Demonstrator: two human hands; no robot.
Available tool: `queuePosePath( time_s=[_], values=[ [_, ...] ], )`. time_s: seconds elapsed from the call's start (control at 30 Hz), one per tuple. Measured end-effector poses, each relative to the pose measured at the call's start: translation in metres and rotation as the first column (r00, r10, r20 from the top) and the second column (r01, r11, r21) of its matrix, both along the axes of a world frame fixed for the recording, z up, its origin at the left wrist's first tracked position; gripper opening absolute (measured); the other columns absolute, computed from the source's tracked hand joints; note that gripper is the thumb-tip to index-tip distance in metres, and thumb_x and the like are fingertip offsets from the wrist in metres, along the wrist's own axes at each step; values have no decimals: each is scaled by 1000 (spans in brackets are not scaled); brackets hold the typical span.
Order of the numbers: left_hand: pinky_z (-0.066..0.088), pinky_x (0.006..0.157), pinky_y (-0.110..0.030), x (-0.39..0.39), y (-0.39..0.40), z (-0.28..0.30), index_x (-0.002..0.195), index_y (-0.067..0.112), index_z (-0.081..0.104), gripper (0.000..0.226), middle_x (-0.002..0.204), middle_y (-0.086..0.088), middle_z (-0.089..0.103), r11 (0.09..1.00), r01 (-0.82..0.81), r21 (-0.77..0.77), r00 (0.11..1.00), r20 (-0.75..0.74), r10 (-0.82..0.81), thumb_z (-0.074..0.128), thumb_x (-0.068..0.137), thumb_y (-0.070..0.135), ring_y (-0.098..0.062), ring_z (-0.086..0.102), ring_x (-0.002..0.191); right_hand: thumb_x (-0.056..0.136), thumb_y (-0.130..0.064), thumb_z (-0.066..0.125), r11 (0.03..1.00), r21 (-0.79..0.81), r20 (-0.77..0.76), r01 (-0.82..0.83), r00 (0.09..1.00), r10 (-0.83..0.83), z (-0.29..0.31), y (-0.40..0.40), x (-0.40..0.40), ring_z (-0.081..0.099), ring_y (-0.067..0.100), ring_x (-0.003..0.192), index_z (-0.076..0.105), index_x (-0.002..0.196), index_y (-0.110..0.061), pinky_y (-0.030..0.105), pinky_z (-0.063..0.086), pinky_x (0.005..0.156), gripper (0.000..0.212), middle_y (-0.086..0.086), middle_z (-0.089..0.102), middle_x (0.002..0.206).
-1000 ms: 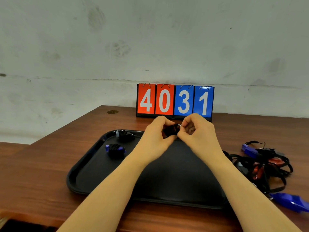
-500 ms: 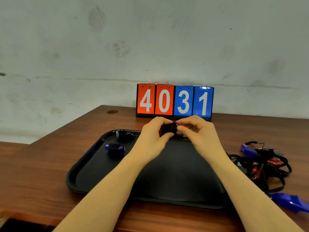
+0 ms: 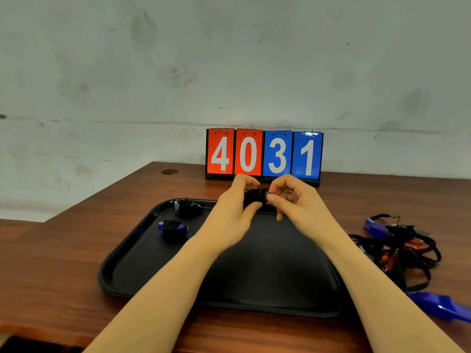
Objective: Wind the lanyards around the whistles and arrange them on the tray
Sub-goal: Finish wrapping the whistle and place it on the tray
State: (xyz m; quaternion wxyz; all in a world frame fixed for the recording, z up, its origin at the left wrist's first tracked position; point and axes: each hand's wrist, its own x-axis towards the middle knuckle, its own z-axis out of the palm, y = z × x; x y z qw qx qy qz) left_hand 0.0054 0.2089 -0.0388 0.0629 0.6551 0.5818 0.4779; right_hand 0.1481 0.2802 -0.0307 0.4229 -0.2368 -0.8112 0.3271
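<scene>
A brown wooden table (image 3: 63, 263) fills the lower part of the view, with a red and blue flip scoreboard (image 3: 263, 154) reading 4031 standing at its far edge against the pale wall. A black tray (image 3: 122, 271) lies in the middle of the table. On its far left part two wound whistles already sit: one dark bundle (image 3: 189, 207) near the far rim and a blue whistle wrapped in black lanyard (image 3: 173, 227) just nearer. To the right of the tray, on the bare wood, lies a tangled pile of unwound whistles and lanyards (image 3: 402, 248), red and blue bodies showing through black cord, and one more blue whistle (image 3: 443, 305) lies at the near right.

Both hands are raised over the far part of the tray. The left hand (image 3: 233, 212) grips a small dark wound whistle (image 3: 254, 197) between curled thumb and fingers. The right hand (image 3: 293, 200) pinches at the bundle's right end, where a small metal ring glints, with its other fingers loosely curled.

The step in hand appears to be finishing the third winding, securing the loose end. The next move likely calls for keeping the wrap tight while lowering the bundle onto the tray beside the other two, then reaching right for another from the pile.
</scene>
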Motion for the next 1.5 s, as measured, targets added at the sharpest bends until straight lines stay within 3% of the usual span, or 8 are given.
queuePosePath(
  time_s=[0.17,0.37,0.6,0.9,1.0,1.23,1.4,1.5],
  values=[
    [35,88,-17,-2,3,-1,120,28,46,32,117,4,46,998,-68,-4,993,-98,67,56,90,21,-7,41,108,88,-12,58,995,-93,-54,-22,998,17,1,1,2,63,18,74,57,89,-17,26,56,67,5,3,62,82],
    [33,77,-8,-1,5,0,118,29,47,29,113,4,49,999,-37,0,996,-83,37,55,91,24,-7,46,103,89,-7,54,959,-263,-226,-102,973,42,4,-2,3,62,16,73,58,87,-13,25,55,68,7,6,63,81],
    [38,86,-18,-1,3,2,119,29,47,28,114,4,54,1000,-9,-3,995,-102,9,53,92,27,-10,48,106,89,-6,54,871,-444,-367,-209,930,36,8,-5,5,62,15,69,59,85,-8,25,52,64,7,6,63,78],
    [50,81,-23,2,-4,27,118,22,46,27,115,2,61,993,-21,-113,974,-227,-6,51,93,29,-7,57,90,93,-13,50,938,-326,-191,115,964,-185,9,-9,-4,66,19,79,53,89,-11,28,56,72,6,10,64,91],
    [45,79,-15,0,-14,32,118,20,43,27,119,1,59,991,-3,-132,984,-177,-21,51,93,27,-7,57,96,93,-13,50,939,-319,-152,129,971,-185,16,-18,-5,66,16,77,54,90,-11,25,56,70,5,9,64,90],
    [42,64,-9,-13,-54,29,107,25,52,20,100,11,55,992,-4,-126,993,-116,-10,59,88,30,-5,57,80,93,-15,52,935,-347,-82,79,990,-114,15,-50,-11,63,17,72,56,97,-3,32,54,74,13,9,64,82],
    [38,71,-10,-36,-87,21,106,26,58,33,102,11,51,986,-74,-150,965,-259,33,72,77,27,-2,50,85,91,-15,56,923,-383,-32,33,998,-49,2,-80,-22,63,18,68,60,89,-6,32,53,73,9,8,67,72],
    [38,75,-12,-51,-107,13,113,25,60,38,103,13,54,979,-107,-171,968,-242,63,72,77,26,-2,51,88,89,-15,58,934,-356,12,34,999,-32,-6,-96,-36,60,12,63,60,85,-9,23,50,64,8,4,66,69]
  ],
)
